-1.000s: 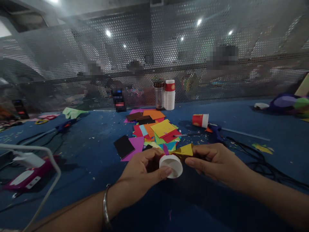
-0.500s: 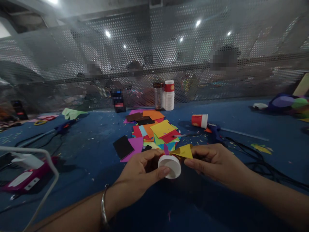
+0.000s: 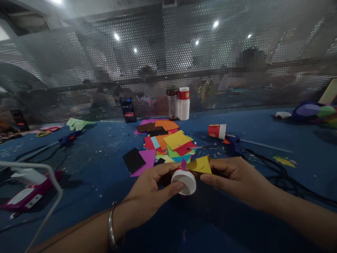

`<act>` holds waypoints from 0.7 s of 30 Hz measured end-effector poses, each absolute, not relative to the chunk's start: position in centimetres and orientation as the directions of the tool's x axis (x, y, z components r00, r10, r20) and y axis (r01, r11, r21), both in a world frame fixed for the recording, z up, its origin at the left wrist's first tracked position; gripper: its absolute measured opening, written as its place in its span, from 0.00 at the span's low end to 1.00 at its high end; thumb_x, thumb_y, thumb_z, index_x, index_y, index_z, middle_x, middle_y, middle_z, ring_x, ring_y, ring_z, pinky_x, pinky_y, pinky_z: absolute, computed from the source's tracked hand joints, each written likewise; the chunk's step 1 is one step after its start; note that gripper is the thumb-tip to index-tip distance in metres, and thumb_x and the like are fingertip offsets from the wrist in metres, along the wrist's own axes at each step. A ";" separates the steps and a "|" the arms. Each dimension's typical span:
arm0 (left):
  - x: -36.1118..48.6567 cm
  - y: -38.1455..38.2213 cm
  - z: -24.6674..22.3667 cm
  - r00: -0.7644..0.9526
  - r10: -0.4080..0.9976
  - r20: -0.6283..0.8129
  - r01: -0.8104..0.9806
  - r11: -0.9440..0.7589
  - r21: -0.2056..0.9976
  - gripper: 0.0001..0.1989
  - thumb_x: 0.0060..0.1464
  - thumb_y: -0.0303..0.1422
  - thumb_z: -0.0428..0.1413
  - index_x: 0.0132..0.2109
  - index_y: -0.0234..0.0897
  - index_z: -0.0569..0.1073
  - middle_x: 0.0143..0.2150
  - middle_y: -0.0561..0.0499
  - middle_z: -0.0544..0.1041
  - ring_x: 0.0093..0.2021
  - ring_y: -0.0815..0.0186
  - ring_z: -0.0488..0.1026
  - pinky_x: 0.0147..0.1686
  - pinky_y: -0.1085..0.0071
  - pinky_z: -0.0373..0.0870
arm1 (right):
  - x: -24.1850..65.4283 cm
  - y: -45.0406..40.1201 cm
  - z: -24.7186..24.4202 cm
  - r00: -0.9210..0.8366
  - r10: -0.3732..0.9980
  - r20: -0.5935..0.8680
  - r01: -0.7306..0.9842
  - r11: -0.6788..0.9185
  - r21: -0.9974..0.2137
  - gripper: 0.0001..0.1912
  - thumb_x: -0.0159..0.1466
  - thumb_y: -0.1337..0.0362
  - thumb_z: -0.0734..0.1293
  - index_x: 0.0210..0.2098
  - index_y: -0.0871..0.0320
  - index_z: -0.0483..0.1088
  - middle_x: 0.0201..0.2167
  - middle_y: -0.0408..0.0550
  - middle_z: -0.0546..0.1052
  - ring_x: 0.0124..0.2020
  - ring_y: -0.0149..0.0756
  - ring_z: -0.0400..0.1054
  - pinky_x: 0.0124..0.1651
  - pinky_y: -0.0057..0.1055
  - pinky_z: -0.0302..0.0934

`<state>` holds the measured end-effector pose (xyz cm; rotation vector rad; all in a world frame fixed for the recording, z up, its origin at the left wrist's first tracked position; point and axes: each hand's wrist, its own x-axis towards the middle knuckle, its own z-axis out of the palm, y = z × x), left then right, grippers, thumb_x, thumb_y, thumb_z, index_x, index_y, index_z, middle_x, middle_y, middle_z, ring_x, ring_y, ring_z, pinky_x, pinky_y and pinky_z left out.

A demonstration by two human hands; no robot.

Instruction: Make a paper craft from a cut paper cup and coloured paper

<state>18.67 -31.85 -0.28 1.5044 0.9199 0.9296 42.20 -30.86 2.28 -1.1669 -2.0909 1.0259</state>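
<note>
My left hand (image 3: 160,184) is closed around a paper cup (image 3: 186,182), its thumb pressed on the white base that faces me. A small purple paper piece (image 3: 183,164) stands up from the cup's side. At the cup's right lies a yellow paper piece (image 3: 201,164), narrow toward the cup and wider to the right. My right hand (image 3: 230,174) pinches the wide end of this yellow piece between thumb and fingers. Whether the yellow piece is fixed to the cup I cannot tell. Most of the cup's red side is hidden behind its base and my fingers.
Coloured paper sheets (image 3: 176,140) lie in a heap beyond my hands, with a pen (image 3: 201,147) beside them. To the right are a tipped red cup (image 3: 217,131), a glue gun (image 3: 233,142) and black cables. A cup stack (image 3: 183,105) stands behind; a magenta power strip (image 3: 31,196) sits left.
The cup has tilted and turned slightly in my left hand, and the purple piece shows more upright. My right hand keeps its pinch on the yellow paper, almost unmoved.
</note>
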 end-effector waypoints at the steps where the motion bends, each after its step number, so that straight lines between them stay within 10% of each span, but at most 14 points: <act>1: 18.7 -31.9 -0.2 0.399 0.914 0.075 0.065 -0.110 0.992 0.16 0.53 0.36 0.63 0.49 0.44 0.76 0.46 0.51 0.80 0.46 0.62 0.75 0.48 0.64 0.69 | 42.2 -30.9 2.3 -0.485 0.871 0.083 0.472 0.340 -0.814 0.20 0.64 0.50 0.64 0.22 0.57 0.66 0.19 0.38 0.61 0.22 0.27 0.53 0.23 0.26 0.47; 8: 18.6 -31.8 0.1 0.393 0.918 0.054 0.089 -0.097 0.991 0.09 0.51 0.36 0.64 0.40 0.40 0.77 0.37 0.52 0.80 0.36 0.66 0.74 0.40 0.70 0.69 | 42.2 -30.8 2.2 -0.462 0.881 0.102 0.504 0.356 -0.787 0.20 0.63 0.48 0.65 0.26 0.58 0.73 0.20 0.39 0.61 0.23 0.28 0.52 0.24 0.25 0.47; 21: 18.6 -31.7 -0.4 0.425 0.903 0.060 0.078 -0.103 0.992 0.18 0.53 0.36 0.63 0.52 0.46 0.78 0.47 0.50 0.82 0.46 0.61 0.76 0.50 0.62 0.70 | 42.2 -30.9 2.2 -0.448 0.886 0.124 0.504 0.364 -0.783 0.19 0.62 0.50 0.66 0.23 0.58 0.71 0.18 0.39 0.63 0.22 0.27 0.52 0.22 0.25 0.49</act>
